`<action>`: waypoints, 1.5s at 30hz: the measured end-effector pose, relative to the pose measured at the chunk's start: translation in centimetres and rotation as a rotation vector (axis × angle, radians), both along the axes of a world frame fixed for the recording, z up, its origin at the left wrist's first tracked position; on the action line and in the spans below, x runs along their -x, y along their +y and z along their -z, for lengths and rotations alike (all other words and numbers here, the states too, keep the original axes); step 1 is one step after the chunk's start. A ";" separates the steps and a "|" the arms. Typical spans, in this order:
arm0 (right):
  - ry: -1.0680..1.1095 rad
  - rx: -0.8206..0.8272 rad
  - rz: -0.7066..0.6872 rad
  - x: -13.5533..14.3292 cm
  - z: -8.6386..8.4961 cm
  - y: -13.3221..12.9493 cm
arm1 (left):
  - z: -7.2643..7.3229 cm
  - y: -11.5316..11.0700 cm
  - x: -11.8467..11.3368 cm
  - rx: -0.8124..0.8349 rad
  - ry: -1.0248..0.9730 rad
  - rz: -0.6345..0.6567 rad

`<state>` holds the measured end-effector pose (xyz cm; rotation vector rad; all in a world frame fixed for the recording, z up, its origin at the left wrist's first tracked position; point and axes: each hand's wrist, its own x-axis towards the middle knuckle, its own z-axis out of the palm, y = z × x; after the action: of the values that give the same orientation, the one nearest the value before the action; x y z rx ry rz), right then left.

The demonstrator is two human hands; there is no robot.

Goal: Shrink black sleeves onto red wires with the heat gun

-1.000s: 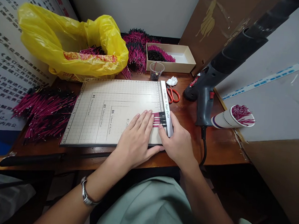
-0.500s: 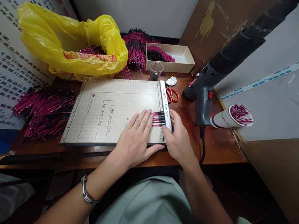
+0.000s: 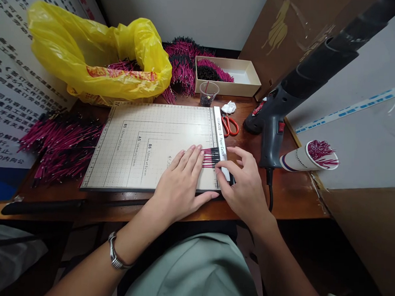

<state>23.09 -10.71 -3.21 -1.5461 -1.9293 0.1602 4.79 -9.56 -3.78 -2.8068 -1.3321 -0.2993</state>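
My left hand [image 3: 179, 182] lies flat on the paper cutter [image 3: 118, 162], fingers stretched out together and thumb along its front edge. From under its fingertips a row of several pink wires [image 3: 210, 157] with black ends points right toward the cutter's white strip [image 3: 220, 136]. At the front of this row, my right hand [image 3: 245, 180] has thumb and forefinger pinched at the black end of the nearest wire; its other fingers are loosely spread beyond the strip. The wires' left parts are hidden beneath my left hand.
Red-handled scissors [image 3: 231, 127], crumpled tissue [image 3: 229, 107] and a clear cup [image 3: 208, 96] sit behind. A heat gun [image 3: 272, 142] and a paper cup of wires [image 3: 293, 161] stand right. More wires fill the left pile [image 3: 63, 151], yellow bag [image 3: 66, 63] and box [image 3: 249, 82].
My right hand has shifted slightly right; its thumb and forefinger have come together at the wire end, and the other fingers have lifted off the strip. My left hand stays in place.
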 end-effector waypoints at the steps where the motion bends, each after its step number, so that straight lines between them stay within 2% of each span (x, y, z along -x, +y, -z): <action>1: 0.000 0.003 0.001 0.0 0.0 0.0 | 0.0 0.0 0.0 0.008 -0.001 -0.002; 11: 0.122 0.064 0.043 0.1 0.0 0.1 | -0.1 0.0 -0.1 0.013 0.022 -0.010; 19: 0.256 0.211 0.130 1.2 0.3 1.3 | 0.0 0.0 -0.1 -0.043 -0.009 0.002; 24: 0.278 0.196 0.165 1.1 0.6 1.4 | 0.0 0.0 -0.2 -0.023 0.004 -0.011; 29: 0.199 0.130 0.087 0.9 0.0 1.0 | 0.1 0.0 -0.2 -0.036 0.006 -0.009; 34: 0.070 0.109 0.078 0.8 -0.8 0.6 | 0.1 0.0 -0.2 -0.016 -0.002 -0.005; 45: -0.049 0.182 -0.021 -0.4 -1.8 1.8 | 0.1 0.0 -0.3 -0.040 0.013 -0.019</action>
<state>23.49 -8.87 -1.42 -1.6614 -2.0162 0.3178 5.04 -9.59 -3.91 -2.7570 -1.3341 -0.3030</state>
